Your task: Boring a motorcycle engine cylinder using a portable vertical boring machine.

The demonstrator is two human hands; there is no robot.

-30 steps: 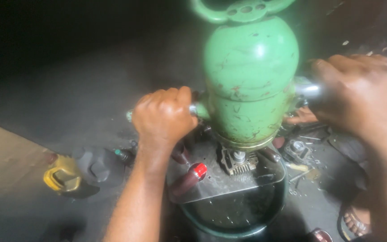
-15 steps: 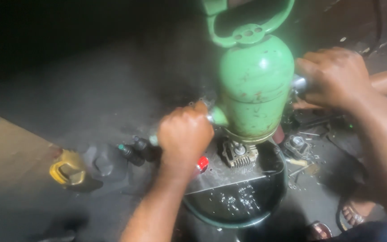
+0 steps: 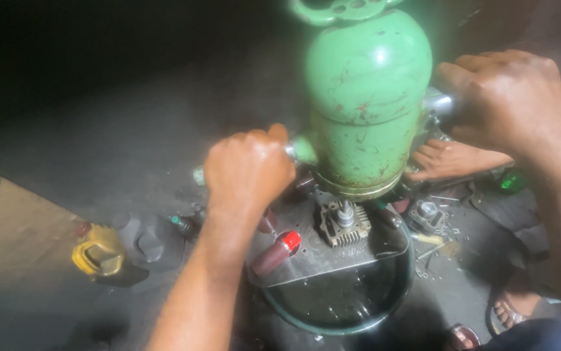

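Head view: green gas cylinder (image 3: pixel 366 97) upright above engine part (image 3: pixel 343 223).
Left hand (image 3: pixel 248 170): fingers clenched on left side handle (image 3: pixel 295 151).
Right hand (image 3: pixel 508 97): fingers wrapped round right side handle (image 3: pixel 437 103).

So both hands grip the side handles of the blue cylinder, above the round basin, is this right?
Not quite: the cylinder is green, not blue. The head view shows it. The left hand and right hand do grip its side handles, above the round basin.
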